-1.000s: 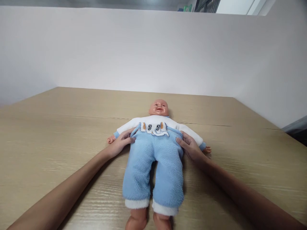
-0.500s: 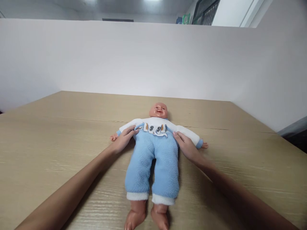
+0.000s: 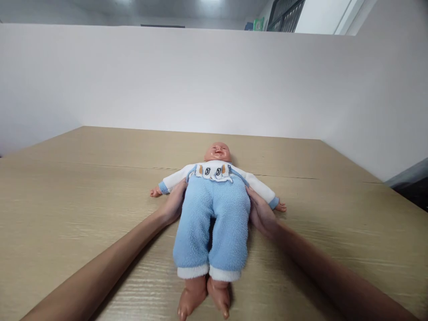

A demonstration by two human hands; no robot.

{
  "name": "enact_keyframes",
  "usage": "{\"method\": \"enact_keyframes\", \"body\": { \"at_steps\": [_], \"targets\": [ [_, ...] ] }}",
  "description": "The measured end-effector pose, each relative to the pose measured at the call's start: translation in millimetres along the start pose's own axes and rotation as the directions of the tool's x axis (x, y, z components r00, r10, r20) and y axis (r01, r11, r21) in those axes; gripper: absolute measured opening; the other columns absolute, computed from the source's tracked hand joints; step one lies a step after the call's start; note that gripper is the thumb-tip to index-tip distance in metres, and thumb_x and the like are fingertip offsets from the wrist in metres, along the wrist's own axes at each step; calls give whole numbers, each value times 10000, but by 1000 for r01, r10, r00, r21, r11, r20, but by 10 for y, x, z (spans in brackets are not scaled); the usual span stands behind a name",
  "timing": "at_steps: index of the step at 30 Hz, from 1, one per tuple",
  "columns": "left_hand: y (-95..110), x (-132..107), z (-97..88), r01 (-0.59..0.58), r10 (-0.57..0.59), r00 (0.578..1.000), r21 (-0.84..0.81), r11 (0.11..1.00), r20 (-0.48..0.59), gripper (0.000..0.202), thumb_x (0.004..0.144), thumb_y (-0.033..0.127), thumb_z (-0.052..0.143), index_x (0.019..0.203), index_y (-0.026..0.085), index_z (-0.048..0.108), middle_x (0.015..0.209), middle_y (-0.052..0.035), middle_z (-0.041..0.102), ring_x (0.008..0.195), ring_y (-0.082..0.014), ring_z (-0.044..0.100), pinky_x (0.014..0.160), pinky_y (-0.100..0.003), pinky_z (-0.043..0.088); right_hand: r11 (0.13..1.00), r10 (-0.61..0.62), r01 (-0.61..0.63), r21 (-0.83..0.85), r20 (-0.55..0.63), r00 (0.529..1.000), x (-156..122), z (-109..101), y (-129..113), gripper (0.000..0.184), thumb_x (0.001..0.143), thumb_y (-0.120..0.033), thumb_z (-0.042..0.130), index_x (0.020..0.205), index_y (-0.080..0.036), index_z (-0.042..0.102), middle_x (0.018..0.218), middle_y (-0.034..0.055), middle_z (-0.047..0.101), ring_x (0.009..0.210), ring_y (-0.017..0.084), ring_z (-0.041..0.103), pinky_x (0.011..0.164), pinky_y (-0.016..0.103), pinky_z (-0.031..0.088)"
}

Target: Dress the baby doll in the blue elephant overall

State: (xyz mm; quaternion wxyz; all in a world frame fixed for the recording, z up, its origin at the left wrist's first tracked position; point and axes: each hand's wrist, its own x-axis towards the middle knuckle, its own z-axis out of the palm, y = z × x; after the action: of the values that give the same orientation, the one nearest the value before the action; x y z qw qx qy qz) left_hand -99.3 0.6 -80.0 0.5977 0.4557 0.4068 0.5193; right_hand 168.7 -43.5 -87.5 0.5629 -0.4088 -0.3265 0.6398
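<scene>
A baby doll [image 3: 197,223] in blue fleece trousers and a white top lies on its back on the wooden table, head away from me and feet near. Its chest has an elephant face patch [image 3: 214,171], with a blue strap at either side. My left hand [image 3: 174,203] grips the doll's waist from the left, just below its sleeve. On the other side, my right hand [image 3: 261,211] holds the waist in the same way. The fingers of both hands are mostly hidden behind or under the doll's body.
The wooden table [image 3: 83,191] stretches out on all sides of the doll, with a thin seam across it. A white partition [image 3: 200,80] stands along its far edge and another at the right. Something dark [image 3: 413,187] shows beyond the right edge.
Both hands have slid from the strap ends at the chest down to the doll's sides and round its waist. The doll's waist looks slightly raised, and its feet have come closer together.
</scene>
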Motion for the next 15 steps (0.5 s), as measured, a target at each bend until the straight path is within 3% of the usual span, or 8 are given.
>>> {"method": "enact_keyframes", "body": {
  "at_steps": [3,6,12,15],
  "targets": [
    [14,-44,87,146,-143,989,-154,977,25,207,838,390,736,888,215,637,777,32,676,819,-215,628,787,-309,496,999,-7,6,31,28,1000,26,-14,3,399,849,-515,807,1192,-314,770,1201,18,830,1319,333,673,1133,471,544],
    [34,-78,90,208,-209,978,-243,947,23,286,798,411,796,808,221,583,703,55,643,712,-188,604,750,-308,492,1000,-1,0,28,69,998,55,-55,6,398,872,-508,800,1203,-289,776,1214,21,829,1303,327,681,1121,448,550],
    [4,-46,1,217,-195,972,-190,957,128,353,855,497,796,1021,199,702,960,-19,782,964,-259,711,871,-334,529,998,44,-47,43,79,996,63,-107,12,383,895,-519,781,1201,-289,776,1149,20,841,1197,324,736,1030,437,586],
    [-32,11,-82,134,-114,985,-150,980,130,267,860,434,803,941,205,691,896,10,756,903,-227,694,852,-321,516,995,81,-86,56,88,993,49,-103,-8,371,897,-503,779,1204,-294,774,1127,17,843,1164,310,749,994,422,587]
  ]
}}
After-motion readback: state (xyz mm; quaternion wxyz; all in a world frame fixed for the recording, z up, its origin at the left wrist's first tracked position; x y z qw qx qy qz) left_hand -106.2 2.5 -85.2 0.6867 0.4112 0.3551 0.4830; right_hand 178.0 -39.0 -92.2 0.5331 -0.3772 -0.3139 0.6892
